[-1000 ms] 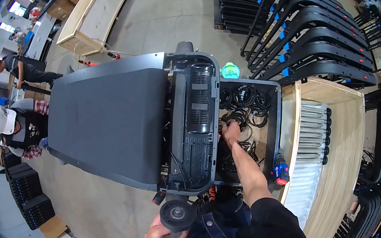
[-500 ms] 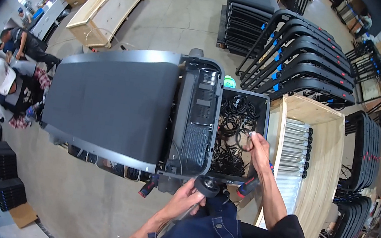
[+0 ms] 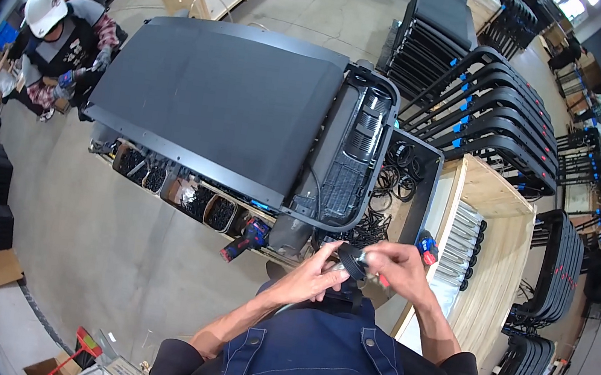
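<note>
Just in front of my chest, my left hand (image 3: 313,276) grips a small black wheel (image 3: 353,261) with a metallic centre. A pale tube seems to run from it under the hand. My right hand (image 3: 400,269) is pinched against the wheel's face; its fingers hide what they hold, and the black ring seen earlier cannot be made out there. Just beyond both hands stands a dark bin (image 3: 427,178) of black cable loops (image 3: 384,187). To its left lies a treadmill base (image 3: 213,100) with a wide dark belt.
A power drill (image 3: 248,237) hangs by the treadmill's near edge, above small parts bins (image 3: 196,200). A wooden crate (image 3: 505,192) at right holds silver tubes (image 3: 460,243) with black ends. Behind are stacked black frames (image 3: 500,115). Co-workers (image 3: 61,42) are at the far left.
My right hand has come from over the bin, where it held a black ring, down to the wheel in my left hand. The view has turned, shifting the treadmill rightward.
</note>
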